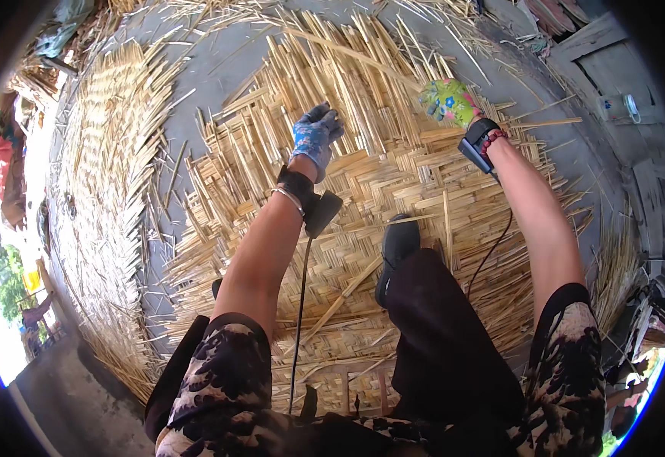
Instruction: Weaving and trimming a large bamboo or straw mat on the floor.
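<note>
A large woven mat of flat, straw-coloured reed strips (378, 179) lies on the floor, its far side ending in loose, unwoven strips. Above its middle is my left hand (317, 137), in a blue patterned glove, with its fingers curled. Whether anything is between those fingers is hidden. My right hand (452, 103), in a green flowered glove, is closed at the mat's far right. It grips the near end of a long reed strip (355, 59), which slants away to the far left across the loose ends.
Another woven mat (107, 152) lies to the left. Loose strips litter the grey floor (229, 65). My dark shoe (401, 244) rests on the mat. Black cables (299, 320) hang from the devices on both wrists. Wooden boards (595, 46) stand at the far right.
</note>
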Demonstrator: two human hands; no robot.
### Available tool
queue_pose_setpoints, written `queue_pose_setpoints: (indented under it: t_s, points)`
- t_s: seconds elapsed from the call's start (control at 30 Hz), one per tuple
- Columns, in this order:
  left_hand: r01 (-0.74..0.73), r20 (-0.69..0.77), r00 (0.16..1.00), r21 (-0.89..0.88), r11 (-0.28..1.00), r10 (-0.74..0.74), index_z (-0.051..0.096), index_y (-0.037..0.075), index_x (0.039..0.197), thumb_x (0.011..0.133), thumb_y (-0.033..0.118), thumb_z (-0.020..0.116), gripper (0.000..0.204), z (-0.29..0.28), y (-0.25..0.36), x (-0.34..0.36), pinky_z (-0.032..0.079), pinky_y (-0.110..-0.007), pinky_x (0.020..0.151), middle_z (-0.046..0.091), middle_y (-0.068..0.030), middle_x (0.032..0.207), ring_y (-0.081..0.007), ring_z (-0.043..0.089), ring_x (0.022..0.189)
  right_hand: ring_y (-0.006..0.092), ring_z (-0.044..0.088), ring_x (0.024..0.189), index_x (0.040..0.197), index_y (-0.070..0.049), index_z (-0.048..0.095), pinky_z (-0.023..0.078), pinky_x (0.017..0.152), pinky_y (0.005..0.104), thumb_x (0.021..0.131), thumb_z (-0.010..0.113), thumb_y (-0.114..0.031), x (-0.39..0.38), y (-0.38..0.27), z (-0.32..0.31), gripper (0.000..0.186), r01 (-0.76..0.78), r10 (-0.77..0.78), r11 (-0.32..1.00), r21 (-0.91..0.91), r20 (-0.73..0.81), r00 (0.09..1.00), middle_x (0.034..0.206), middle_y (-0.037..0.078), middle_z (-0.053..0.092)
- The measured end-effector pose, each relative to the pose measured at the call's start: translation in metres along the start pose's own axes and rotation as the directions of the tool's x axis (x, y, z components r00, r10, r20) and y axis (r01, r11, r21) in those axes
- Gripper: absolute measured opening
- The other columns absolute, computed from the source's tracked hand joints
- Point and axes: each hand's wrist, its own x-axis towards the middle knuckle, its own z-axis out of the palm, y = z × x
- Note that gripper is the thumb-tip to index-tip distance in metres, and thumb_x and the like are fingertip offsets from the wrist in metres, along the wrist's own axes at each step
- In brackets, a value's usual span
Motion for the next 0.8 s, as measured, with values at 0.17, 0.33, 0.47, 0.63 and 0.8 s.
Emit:
queue_pose_setpoints:
  t_s: [0.17, 0.33, 0.47, 0.63, 0.8]
  points:
    - [0.078, 0.036, 0.995, 0.25, 0.965, -0.09, 0.046, 0.003, 0.112, 0.076, -0.003, 0.053, 0.038, -0.005, -0.055, 0.045, 0.048, -0.028, 0.064, 0.059, -0.0078, 0.086, -0.0176, 0.057, 0.068, 0.0108, 0.053, 0.052, 0.093, -0.004, 0.056, 0.04, 0.042, 0.021, 0.083, 0.043, -0.016, 0.013, 0.03, -0.004, 0.021, 0.169, -0.315, 0.91, -0.38, -0.364, 0.877, 0.079, 0.008, 0.062]
    - [0.215, 0.04, 0.968, 0.362, 0.907, -0.246, 0.046, 0.006, 0.113, 0.078, 0.0, 0.048, 0.035, 0.006, -0.061, 0.069, 0.04, -0.022, 0.047, 0.054, -0.0034, 0.075, -0.0101, 0.048, 0.053, 0.0066, 0.052, 0.054, 0.096, -0.005, 0.057, 0.038, 0.042, 0.0164, 0.083, 0.052, -0.027, 0.04, 0.03, -0.002, 0.026, 0.089, -0.266, 0.9, -0.427, -0.376, 0.887, 0.086, 0.003, 0.062]
    - [0.239, 0.079, 0.949, 0.455, 0.858, -0.306, 0.057, 0.001, 0.09, 0.078, 0.009, 0.056, 0.015, 0.004, -0.059, 0.072, 0.038, -0.021, 0.047, 0.054, -0.0022, 0.068, -0.0092, 0.046, 0.051, 0.0067, 0.053, 0.055, 0.093, -0.005, 0.058, 0.04, 0.043, 0.0181, 0.083, 0.051, -0.025, 0.062, 0.028, -0.01, 0.024, 0.048, -0.248, 0.885, -0.463, -0.382, 0.89, 0.087, 0.002, 0.062]
    - [-0.003, -0.004, 1.0, 0.423, 0.906, 0.005, 0.057, -0.002, 0.088, 0.075, 0.016, 0.063, 0.023, 0.011, -0.069, 0.055, 0.039, -0.023, 0.06, 0.055, -0.0012, 0.073, -0.0091, 0.047, 0.065, 0.0092, 0.056, 0.062, 0.09, -0.005, 0.058, 0.043, 0.05, 0.0209, 0.082, 0.052, -0.022, 0.077, 0.034, -0.014, 0.02, 0.219, -0.371, 0.891, -0.397, -0.361, 0.855, 0.085, 0.005, 0.062]
    - [0.036, -0.004, 0.999, 0.389, 0.921, -0.037, 0.056, 0.001, 0.083, 0.075, 0.011, 0.062, 0.014, 0.003, -0.068, 0.068, 0.046, -0.023, 0.058, 0.06, -0.0075, 0.078, -0.0148, 0.057, 0.065, 0.0118, 0.058, 0.067, 0.088, -0.004, 0.059, 0.045, 0.057, 0.0226, 0.081, 0.053, -0.018, 0.087, 0.036, -0.003, 0.016, 0.327, -0.429, 0.893, -0.31, -0.357, 0.83, 0.081, 0.006, 0.062]
